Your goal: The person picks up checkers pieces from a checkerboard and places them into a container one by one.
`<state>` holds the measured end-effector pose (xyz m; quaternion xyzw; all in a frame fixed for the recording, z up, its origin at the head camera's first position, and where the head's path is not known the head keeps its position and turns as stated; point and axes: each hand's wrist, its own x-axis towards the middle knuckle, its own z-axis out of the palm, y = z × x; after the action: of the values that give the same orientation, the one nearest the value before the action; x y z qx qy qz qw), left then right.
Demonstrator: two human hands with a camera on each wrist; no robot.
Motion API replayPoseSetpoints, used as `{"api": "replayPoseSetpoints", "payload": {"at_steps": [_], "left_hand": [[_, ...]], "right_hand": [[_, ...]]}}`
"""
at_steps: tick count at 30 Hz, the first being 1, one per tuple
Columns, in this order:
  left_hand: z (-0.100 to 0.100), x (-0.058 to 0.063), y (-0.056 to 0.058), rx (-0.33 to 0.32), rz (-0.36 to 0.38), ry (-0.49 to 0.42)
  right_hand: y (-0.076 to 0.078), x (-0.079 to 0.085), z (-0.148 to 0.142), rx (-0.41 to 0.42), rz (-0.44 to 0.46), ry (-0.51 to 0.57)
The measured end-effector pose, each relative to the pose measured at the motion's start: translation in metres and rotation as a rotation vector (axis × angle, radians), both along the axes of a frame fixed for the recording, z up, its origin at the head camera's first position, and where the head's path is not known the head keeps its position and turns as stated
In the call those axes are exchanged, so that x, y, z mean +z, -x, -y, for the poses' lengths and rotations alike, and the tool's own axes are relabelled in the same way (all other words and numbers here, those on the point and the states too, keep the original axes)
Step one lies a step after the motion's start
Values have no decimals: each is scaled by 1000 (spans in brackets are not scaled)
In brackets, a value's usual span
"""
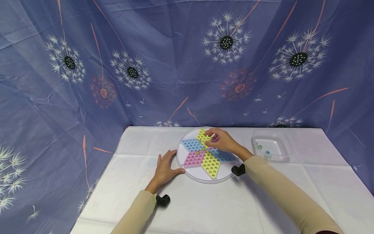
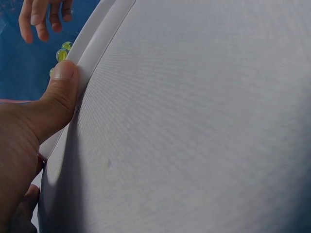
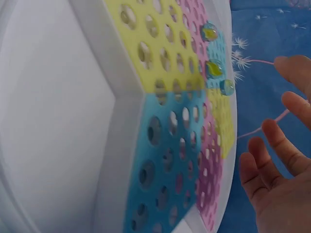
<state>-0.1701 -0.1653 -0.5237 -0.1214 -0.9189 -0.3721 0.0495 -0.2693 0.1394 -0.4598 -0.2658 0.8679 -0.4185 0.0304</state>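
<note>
A round white Chinese checkers board [image 1: 193, 174] with a yellow, blue and pink star of holes lies flat on the table. Three glass marbles sit near the star's middle: two yellow-green ones, a marble [image 1: 198, 152] and another marble [image 1: 203, 149], and a bluish marble [image 1: 200, 141]. My left hand [image 1: 164, 169] rests at the board's left side, fingers spread; its thumb [image 2: 60, 85] touches the rim. Above the star's far right part hovers my right hand [image 1: 222, 141]. Its fingers [image 3: 279, 145] are loosely bent and apart, with nothing visible between them.
A clear plastic box [image 1: 273, 144] stands right of the board, with a green marble [image 1: 260, 147] and a blue marble [image 1: 267, 152] in it. A white cloth [image 1: 204, 208] covers the table. Behind hangs a blue curtain [image 1: 175, 65] with dandelion prints.
</note>
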Motion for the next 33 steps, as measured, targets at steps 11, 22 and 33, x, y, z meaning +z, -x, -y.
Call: {"api": "replayPoseSetpoints", "payload": {"at_steps": [11, 22, 33], "left_hand": [[-1, -1, 1, -4, 1, 13], [0, -2, 1, -5, -3, 5], [1, -4, 3, 4, 15, 7]], "right_hand": [[-3, -16, 9, 88, 19, -71], [-3, -19, 14, 104, 41, -86], [-1, -24, 16, 98, -3, -130]]}}
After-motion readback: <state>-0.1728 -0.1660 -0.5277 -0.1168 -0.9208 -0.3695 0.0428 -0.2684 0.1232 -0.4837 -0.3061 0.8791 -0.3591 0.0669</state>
